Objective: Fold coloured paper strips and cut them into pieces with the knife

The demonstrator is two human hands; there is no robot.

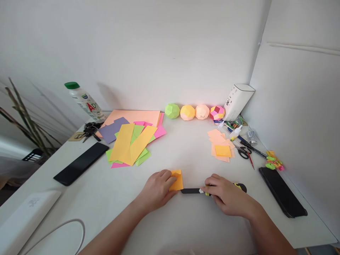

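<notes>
My left hand point(159, 187) presses a small orange square of paper point(179, 180) to the table, its fingers and thumb closed on it. The fingers cover part of the paper, which looks folded. In my right hand point(225, 194) is a utility knife with a black blade point(190, 191) and a yellow and black handle point(241, 187). The blade points left and its tip lies at the lower right corner of the orange paper. Behind my right hand, another orange paper square point(222, 151) rests on several peach sheets point(217, 136).
Coloured paper strips point(122, 145) lie at the back left, near a black phone point(82, 163) and a bottle point(89, 104). Several paper balls point(187, 112) line the wall. Scissors point(243, 152), a glue bottle point(236, 133) and a black case point(283, 192) sit at right; a white power strip point(32, 216) at left.
</notes>
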